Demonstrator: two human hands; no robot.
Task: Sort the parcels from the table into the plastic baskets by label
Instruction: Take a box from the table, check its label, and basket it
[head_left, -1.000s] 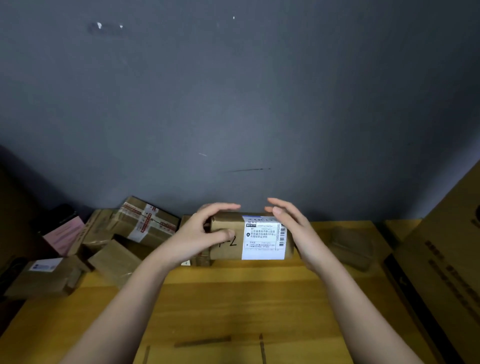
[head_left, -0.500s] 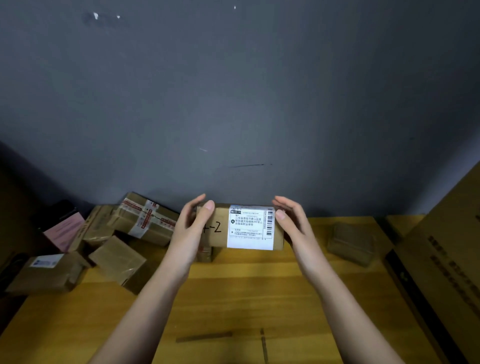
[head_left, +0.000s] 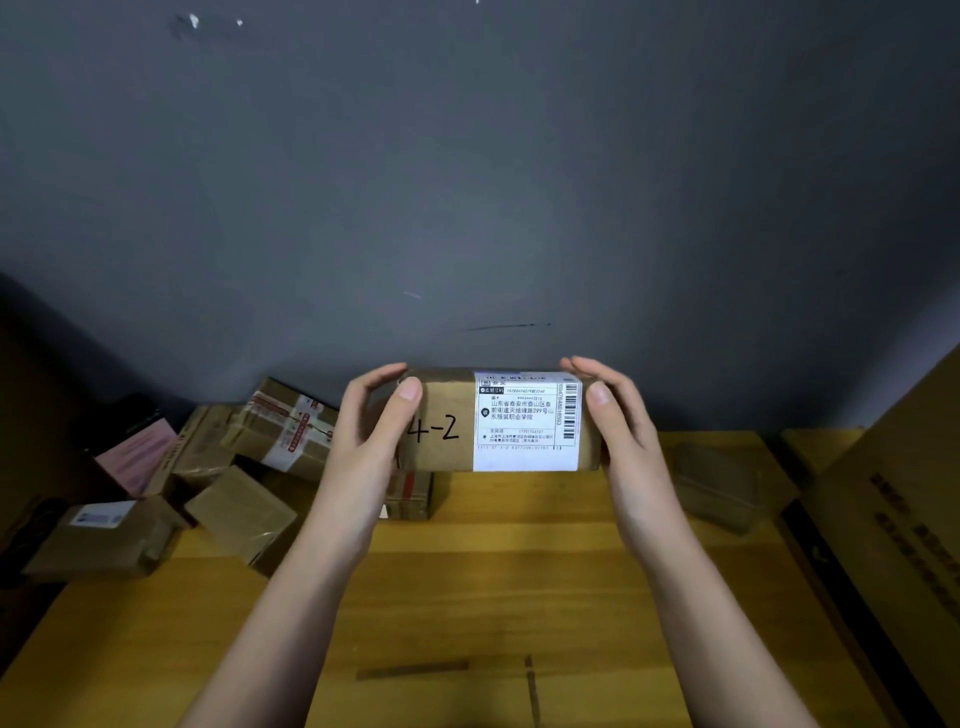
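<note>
While a dark grey wall (head_left: 467, 182) fills the upper part of the view, a wooden table (head_left: 467, 587) with a yellow-brown top stands against it. A heap of brown parcels (head_left: 249, 467) lies at the table's far left, and a big cardboard box (head_left: 893, 545) stands at the right edge. The parcel (head_left: 498, 421) is held above the table, near the wall, its long axis lying left to right. Its white label (head_left: 527, 421) and the handwritten "4-2" face the camera. The left hand (head_left: 369, 447) grips the left end, fingers curled over the top; the right hand (head_left: 618, 431) grips the right end in the same way.
</note>
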